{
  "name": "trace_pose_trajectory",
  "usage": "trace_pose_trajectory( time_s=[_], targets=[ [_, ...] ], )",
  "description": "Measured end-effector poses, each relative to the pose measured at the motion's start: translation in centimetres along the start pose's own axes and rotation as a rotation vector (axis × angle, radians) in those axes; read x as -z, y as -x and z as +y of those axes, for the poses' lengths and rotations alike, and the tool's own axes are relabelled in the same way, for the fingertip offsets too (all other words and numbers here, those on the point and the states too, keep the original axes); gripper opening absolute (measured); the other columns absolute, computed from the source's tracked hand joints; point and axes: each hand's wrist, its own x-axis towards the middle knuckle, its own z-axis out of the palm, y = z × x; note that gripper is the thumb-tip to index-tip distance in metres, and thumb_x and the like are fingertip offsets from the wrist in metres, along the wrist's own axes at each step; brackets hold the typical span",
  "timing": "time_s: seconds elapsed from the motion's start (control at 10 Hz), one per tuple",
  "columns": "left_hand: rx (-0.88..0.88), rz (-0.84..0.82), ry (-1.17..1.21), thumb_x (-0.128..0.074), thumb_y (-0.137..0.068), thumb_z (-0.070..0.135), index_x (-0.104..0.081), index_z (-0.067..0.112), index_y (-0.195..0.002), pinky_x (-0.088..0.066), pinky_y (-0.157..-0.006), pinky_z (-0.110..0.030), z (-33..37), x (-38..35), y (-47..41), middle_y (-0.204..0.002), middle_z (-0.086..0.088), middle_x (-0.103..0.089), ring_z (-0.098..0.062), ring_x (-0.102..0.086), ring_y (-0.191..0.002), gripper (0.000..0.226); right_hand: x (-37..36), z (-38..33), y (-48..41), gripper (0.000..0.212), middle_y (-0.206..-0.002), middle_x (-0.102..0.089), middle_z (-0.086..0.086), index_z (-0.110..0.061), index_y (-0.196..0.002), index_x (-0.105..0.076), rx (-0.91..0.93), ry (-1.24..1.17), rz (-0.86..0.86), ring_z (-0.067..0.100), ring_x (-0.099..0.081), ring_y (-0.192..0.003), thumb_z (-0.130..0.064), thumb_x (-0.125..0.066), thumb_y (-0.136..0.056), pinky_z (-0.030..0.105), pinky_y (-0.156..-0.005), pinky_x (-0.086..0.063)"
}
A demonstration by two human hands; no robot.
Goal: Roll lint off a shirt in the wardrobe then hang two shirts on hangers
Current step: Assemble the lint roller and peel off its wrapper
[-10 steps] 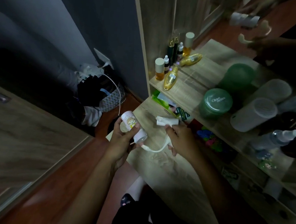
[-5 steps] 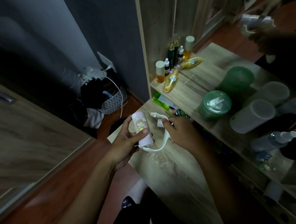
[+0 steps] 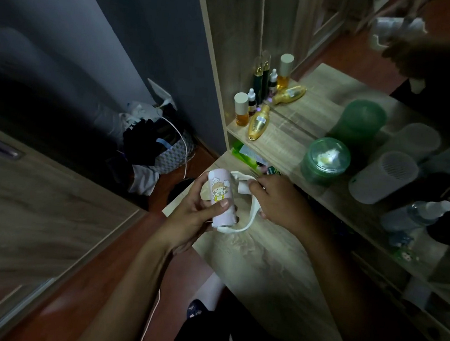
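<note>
A pale wooden surface [image 3: 264, 263] runs beside a dark grey wall [image 3: 121, 34] and a reddish floor [image 3: 89, 289], with small bottles [image 3: 258, 121], a green jar [image 3: 325, 160] and a white cylinder [image 3: 382, 177] on the raised shelf behind it and a heap of clothes [image 3: 151, 146] in the corner. Above the surface's near edge, the left hand [image 3: 191, 219] grips the pink lint roller [image 3: 221, 197] round its drum, thumb across the cartoon print. The right hand [image 3: 279, 201], just beside it, is closed on the roller's curved white handle [image 3: 249, 220]

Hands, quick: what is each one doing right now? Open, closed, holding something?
Left hand: closed, its grip around the pink roller.
Right hand: closed, pinching the white handle of that roller.
</note>
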Motion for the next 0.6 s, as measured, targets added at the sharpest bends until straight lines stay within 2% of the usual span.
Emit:
trace_pose_trajectory(
  time_s=[0.1,0.3,0.4,0.5,0.6],
  targets=[
    [-0.006,-0.063,-0.019,-0.065,-0.085,0.004,-0.036,0.024,-0.142,-0.060,-0.069,-0.036,0.7,0.1,0.0,-0.095,-0.021,-0.069,-0.029,-0.072,-0.075,0.067,0.6,-0.2,0.4,0.042,-0.058,-0.062,0.005,-0.004,-0.081,-0.060,0.002,-0.015,-0.048,0.019,-0.060,-0.049,-0.030,-0.036,-0.103,0.022,-0.050,-0.045],
    [0.003,-0.094,-0.062,-0.065,-0.086,0.005,-0.038,0.028,-0.142,-0.057,-0.065,-0.032,1.5,-0.4,0.0,-0.089,-0.020,-0.069,-0.025,-0.071,-0.074,0.067,1.8,-0.8,0.1,0.040,-0.057,-0.057,0.004,-0.011,-0.078,-0.054,0.034,0.012,-0.032,0.017,-0.055,-0.049,-0.032,-0.033,-0.103,0.024,-0.051,-0.042],
    [0.015,-0.111,-0.073,-0.066,-0.086,0.007,-0.041,0.032,-0.140,-0.057,-0.068,-0.034,1.6,-0.5,-0.1,-0.093,-0.021,-0.068,-0.026,-0.070,-0.080,0.065,2.1,-0.6,0.0,0.039,-0.064,-0.062,0.008,-0.008,-0.082,-0.059,0.046,0.029,-0.014,0.020,-0.060,-0.058,-0.032,-0.035,-0.103,0.027,-0.057,-0.047],
    [0.025,-0.138,-0.102,-0.066,-0.086,0.009,-0.041,0.034,-0.140,-0.056,-0.074,-0.038,1.9,-0.7,-0.2,-0.098,-0.022,-0.067,-0.029,-0.068,-0.087,0.065,1.9,-0.5,-0.2,0.030,-0.091,-0.070,0.015,-0.004,-0.102,-0.067,0.165,0.132,0.047,0.029,-0.065,-0.083,-0.026,-0.046,-0.099,0.033,-0.071,-0.050],
    [0.001,-0.137,-0.127,-0.068,-0.087,0.007,-0.042,0.033,-0.140,-0.056,-0.076,-0.038,2.4,-0.7,-0.2,-0.100,-0.022,-0.067,-0.032,-0.066,-0.090,0.065,1.7,-0.4,-0.7,0.050,-0.082,-0.069,0.015,-0.004,-0.089,-0.068,0.186,0.116,0.103,0.027,-0.063,-0.075,-0.040,-0.033,-0.093,0.034,-0.065,-0.048]
  ],
)
